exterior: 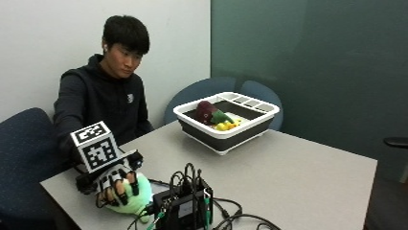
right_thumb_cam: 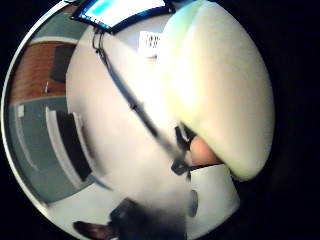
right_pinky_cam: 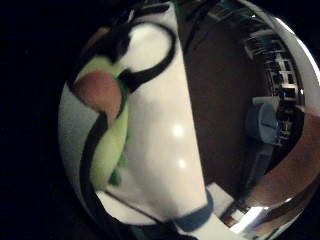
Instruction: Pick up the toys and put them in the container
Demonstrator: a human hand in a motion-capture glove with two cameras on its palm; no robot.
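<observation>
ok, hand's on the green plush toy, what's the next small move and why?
Probably lift it off the table and start toward the container. The gloved right hand has its fingers curled round the green plush toy near the table's front edge, while the container, with toys inside, sits at the far side.

- A person sits at a grey table (exterior: 300, 167), looking down.
- The gloved right hand (exterior: 118, 184) is at the near edge, fingers curled over a pale green toy (exterior: 137, 199) that rests on the table.
- A black box (exterior: 185, 206) with cables lies just beside the toy.
- A white-rimmed container (exterior: 226, 120) stands well apart at the far side; it holds a dark red toy (exterior: 205, 111) and yellow pieces (exterior: 224, 125).
</observation>
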